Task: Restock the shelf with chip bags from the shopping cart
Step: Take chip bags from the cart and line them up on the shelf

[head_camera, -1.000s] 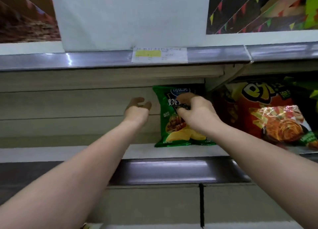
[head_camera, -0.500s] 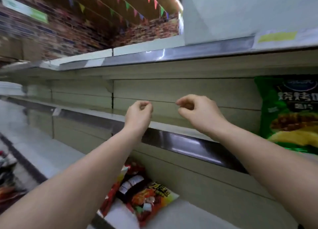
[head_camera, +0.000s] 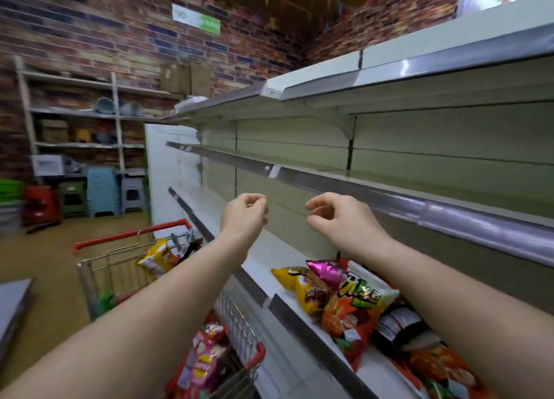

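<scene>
Chip bags, cart: several in the shopping cart (head_camera: pixel 168 281), lower left. A yellow-orange bag (head_camera: pixel 156 257) stands up near the red handle (head_camera: pixel 132 233); pink-red bags (head_camera: pixel 204 359) sit at the near end, partly cut off by the left forearm.
Chip bags, shelf: a loose pile on the lowest shelf (head_camera: pixel 269 260), right of the cart. Yellow bag (head_camera: pixel 295 284) at the far end, a magenta-topped one (head_camera: pixel 325 271) touching it, then an orange-red bag w/ white top (head_camera: pixel 356 302), then a dark bag (head_camera: pixel 398 323) partly under the right forearm. More orange packs toward the bottom edge, too blurred to tell apart.
Left hand (head_camera: pixel 244 215): raised in front of the shelving, holds nothing. Fingers curled in loosely, thumb tip close to the forefinger; whether they touch, can't tell, the frame is motion-blurred.
Right hand (head_camera: pixel 338 218): level w/ the left, just beside it w/ a gap between. Holds nothing. Fingers (head_camera: pixel 319 202) bent and relaxed, thumb below them, a clear space between thumb and fingers.
Both hands: well above cart and pile, touching neither.
Middle shelf (head_camera: pixel 419 209): metal front rail runs diag. behind the hands; small white tag (head_camera: pixel 273 170) on it.
Top shelf (head_camera: pixel 389 69): white edge, upper right.
Background: brick wall (head_camera: pixel 90 24) w/ a green sign (head_camera: pixel 196 19), a storage rack (head_camera: pixel 75 114) w/ boxes and bowls, stacked stools (head_camera: pixel 103 190) on the floor.
</scene>
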`<state>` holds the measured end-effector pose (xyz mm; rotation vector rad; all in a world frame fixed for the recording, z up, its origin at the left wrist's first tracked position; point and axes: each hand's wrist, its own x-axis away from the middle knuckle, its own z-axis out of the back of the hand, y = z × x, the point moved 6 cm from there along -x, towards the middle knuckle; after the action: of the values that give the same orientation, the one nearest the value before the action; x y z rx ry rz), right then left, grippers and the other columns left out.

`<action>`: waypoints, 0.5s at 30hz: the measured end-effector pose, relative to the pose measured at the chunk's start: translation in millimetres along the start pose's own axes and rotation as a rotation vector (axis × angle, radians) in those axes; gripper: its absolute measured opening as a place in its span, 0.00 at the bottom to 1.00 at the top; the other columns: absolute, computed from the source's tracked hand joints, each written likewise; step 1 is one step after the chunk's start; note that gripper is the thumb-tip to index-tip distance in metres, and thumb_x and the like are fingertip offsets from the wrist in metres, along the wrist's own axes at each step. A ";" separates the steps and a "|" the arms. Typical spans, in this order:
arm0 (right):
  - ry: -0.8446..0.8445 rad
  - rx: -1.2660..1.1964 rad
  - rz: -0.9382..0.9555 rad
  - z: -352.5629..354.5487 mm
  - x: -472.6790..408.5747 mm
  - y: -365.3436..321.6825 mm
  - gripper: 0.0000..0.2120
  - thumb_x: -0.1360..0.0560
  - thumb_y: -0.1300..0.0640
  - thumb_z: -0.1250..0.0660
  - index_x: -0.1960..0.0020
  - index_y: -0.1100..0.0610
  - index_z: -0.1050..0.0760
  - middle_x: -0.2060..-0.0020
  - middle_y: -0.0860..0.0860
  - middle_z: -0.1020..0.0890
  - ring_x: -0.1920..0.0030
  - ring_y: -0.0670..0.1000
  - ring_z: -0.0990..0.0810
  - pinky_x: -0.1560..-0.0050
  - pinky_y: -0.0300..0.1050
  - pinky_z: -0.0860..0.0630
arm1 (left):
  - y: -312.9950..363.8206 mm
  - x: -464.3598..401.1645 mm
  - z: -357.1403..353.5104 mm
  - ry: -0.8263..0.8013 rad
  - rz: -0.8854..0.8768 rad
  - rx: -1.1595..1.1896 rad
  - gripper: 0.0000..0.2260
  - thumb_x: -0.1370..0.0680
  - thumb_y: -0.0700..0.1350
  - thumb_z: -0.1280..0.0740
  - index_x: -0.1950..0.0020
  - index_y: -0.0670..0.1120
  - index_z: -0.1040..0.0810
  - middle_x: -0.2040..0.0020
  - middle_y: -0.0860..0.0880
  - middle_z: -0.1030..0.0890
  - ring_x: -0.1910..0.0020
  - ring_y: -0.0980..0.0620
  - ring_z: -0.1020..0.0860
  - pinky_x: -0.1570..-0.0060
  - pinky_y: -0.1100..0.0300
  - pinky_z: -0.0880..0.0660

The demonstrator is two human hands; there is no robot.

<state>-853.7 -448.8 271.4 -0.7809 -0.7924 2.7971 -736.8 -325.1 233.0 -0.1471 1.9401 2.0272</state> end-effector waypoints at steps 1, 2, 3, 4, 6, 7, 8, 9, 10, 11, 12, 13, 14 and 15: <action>-0.021 -0.021 0.000 -19.4 -8.4 -4.7 0.12 0.24 0.56 0.36 0.41 0.52 0.24 0.52 0.48 0.21 0.47 0.48 0.23 0.53 0.36 0.33 | -9.5 -8.2 14.2 0.012 0.013 -0.016 0.06 0.20 0.44 0.41 0.46 0.46 0.25 0.57 0.51 0.22 0.55 0.50 0.23 0.56 0.58 0.29; -0.042 -0.038 -0.003 -38.0 -16.1 -9.0 0.12 0.24 0.56 0.36 0.41 0.52 0.24 0.51 0.48 0.20 0.47 0.48 0.23 0.53 0.36 0.34 | -19.0 -15.1 27.6 0.023 0.024 -0.037 0.07 0.19 0.44 0.41 0.46 0.46 0.25 0.55 0.50 0.22 0.55 0.50 0.23 0.55 0.57 0.28; -0.063 -0.052 -0.006 -55.5 -22.8 -12.8 0.12 0.24 0.56 0.36 0.41 0.52 0.24 0.50 0.49 0.20 0.47 0.48 0.24 0.53 0.36 0.34 | -28.5 -20.6 40.3 0.034 0.039 -0.061 0.06 0.19 0.44 0.41 0.46 0.46 0.25 0.54 0.49 0.22 0.55 0.50 0.23 0.53 0.56 0.28; -0.087 -0.064 -0.008 -72.4 -29.2 -15.9 0.12 0.24 0.56 0.36 0.41 0.52 0.24 0.49 0.49 0.20 0.47 0.48 0.24 0.54 0.35 0.34 | -38.2 -25.6 52.5 0.046 0.056 -0.078 0.06 0.19 0.44 0.41 0.46 0.46 0.26 0.52 0.48 0.22 0.55 0.50 0.23 0.51 0.55 0.27; -0.142 -0.088 -0.014 -105.6 -40.9 -19.8 0.13 0.24 0.56 0.36 0.41 0.52 0.24 0.48 0.49 0.20 0.48 0.48 0.24 0.54 0.36 0.34 | -60.0 -35.4 76.3 0.067 0.101 -0.102 0.06 0.20 0.44 0.40 0.46 0.46 0.25 0.51 0.46 0.21 0.55 0.50 0.23 0.48 0.53 0.26; -0.173 -0.097 -0.021 -121.3 -45.5 -20.7 0.13 0.24 0.56 0.36 0.40 0.52 0.24 0.47 0.50 0.20 0.48 0.48 0.24 0.53 0.37 0.33 | -70.9 -39.1 87.0 0.072 0.126 -0.119 0.06 0.20 0.44 0.40 0.46 0.46 0.25 0.51 0.46 0.21 0.55 0.50 0.23 0.47 0.53 0.25; -0.200 -0.100 -0.026 -136.5 -49.2 -20.8 0.13 0.24 0.56 0.36 0.40 0.52 0.25 0.46 0.50 0.21 0.47 0.48 0.24 0.51 0.37 0.32 | -81.7 -42.6 96.6 0.073 0.148 -0.133 0.07 0.20 0.44 0.40 0.45 0.45 0.25 0.52 0.47 0.21 0.56 0.50 0.23 0.47 0.52 0.25; -0.225 -0.100 -0.030 -150.7 -52.4 -20.3 0.14 0.24 0.55 0.36 0.39 0.52 0.25 0.45 0.50 0.21 0.46 0.48 0.24 0.49 0.38 0.32 | -92.9 -45.7 106.4 0.078 0.169 -0.134 0.08 0.20 0.44 0.40 0.44 0.45 0.24 0.54 0.47 0.21 0.57 0.51 0.23 0.49 0.53 0.25; -0.249 -0.098 -0.034 -164.8 -54.7 -19.0 0.14 0.24 0.55 0.36 0.39 0.52 0.25 0.44 0.50 0.21 0.45 0.49 0.24 0.48 0.38 0.32 | -104.6 -48.5 115.4 0.088 0.191 -0.129 0.08 0.20 0.44 0.40 0.44 0.45 0.24 0.56 0.48 0.22 0.59 0.51 0.24 0.53 0.54 0.25; -0.276 -0.095 -0.039 -178.5 -56.8 -17.4 0.14 0.24 0.55 0.36 0.38 0.52 0.26 0.44 0.50 0.21 0.44 0.49 0.24 0.48 0.38 0.32 | -116.7 -50.4 124.0 0.100 0.215 -0.124 0.08 0.20 0.44 0.40 0.44 0.45 0.24 0.57 0.49 0.23 0.60 0.52 0.25 0.56 0.56 0.27; -0.306 -0.096 -0.045 -193.1 -58.5 -14.7 0.15 0.24 0.55 0.36 0.38 0.53 0.26 0.43 0.49 0.21 0.43 0.48 0.24 0.48 0.37 0.32 | -129.8 -51.8 132.2 0.112 0.238 -0.126 0.08 0.20 0.43 0.39 0.44 0.44 0.24 0.57 0.49 0.23 0.60 0.51 0.25 0.58 0.56 0.28; -0.337 -0.102 -0.053 -207.6 -60.1 -11.2 0.15 0.24 0.55 0.35 0.38 0.53 0.26 0.43 0.50 0.21 0.43 0.48 0.24 0.48 0.36 0.32 | -143.0 -52.4 138.8 0.120 0.264 -0.130 0.08 0.20 0.43 0.39 0.44 0.44 0.24 0.57 0.48 0.23 0.60 0.50 0.26 0.58 0.57 0.29; -0.369 -0.107 -0.060 -222.1 -61.6 -7.3 0.15 0.24 0.55 0.35 0.38 0.53 0.26 0.43 0.50 0.21 0.43 0.48 0.24 0.48 0.36 0.32 | -156.5 -52.7 144.6 0.124 0.294 -0.132 0.08 0.20 0.43 0.39 0.44 0.44 0.23 0.57 0.48 0.24 0.60 0.50 0.26 0.60 0.58 0.30; -0.402 -0.107 -0.065 -236.9 -62.7 -2.2 0.14 0.24 0.55 0.35 0.38 0.53 0.26 0.43 0.50 0.21 0.43 0.48 0.24 0.47 0.37 0.31 | -170.6 -52.8 149.6 0.126 0.326 -0.133 0.07 0.20 0.43 0.39 0.45 0.45 0.23 0.56 0.47 0.24 0.60 0.50 0.27 0.62 0.59 0.31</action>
<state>-678.1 -355.8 127.9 -0.1950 -1.0113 2.9085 -612.4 -183.2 96.4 0.0127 2.0122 2.4105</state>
